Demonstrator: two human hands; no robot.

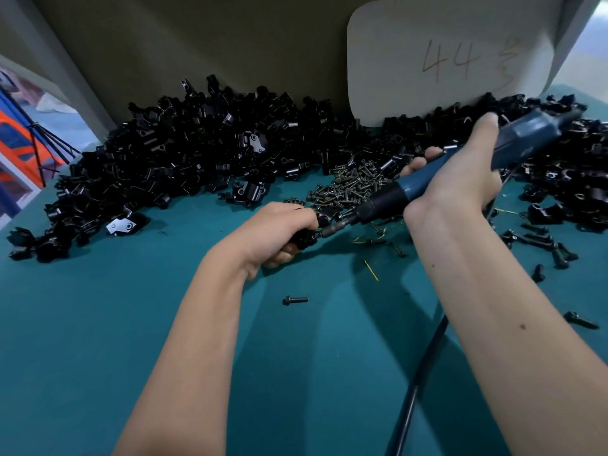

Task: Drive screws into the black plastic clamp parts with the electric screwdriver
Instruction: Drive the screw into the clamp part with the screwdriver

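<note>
So right now my left hand point(279, 232) is curled tight around one black plastic clamp part point(307, 236), holding it just above the teal table mat point(164, 324), and my right hand point(460, 179) is wrapped around the blue electric screwdriver point(444, 169), which slants down to the left so the bit point(335, 226) meets the clamp right beside my left fingers. Looks to me like a screw is being driven, though the screw itself is mostly hidden between bit and part, so I can't swear it's seated. The clamp is small, rigid moulded plastic and glossy, so my guess is it's light and a bit slippery, and it'll want to spin under torque; best to pinch it across the flat sides with the screw hole facing the bit and fingers kept off the tip. The driver seems heavier at the back, and its black cord point(418, 383) trails down toward me, so gripping mid-body like this makes sense. The supply is all within reach: a big heap of clamp parts point(184, 153) along the back, a pile of screws point(352, 185) just behind my hands, one stray screw point(295, 300) on the mat nearer me, and a white board marked 44 point(450, 64) leaning at the back.
</note>
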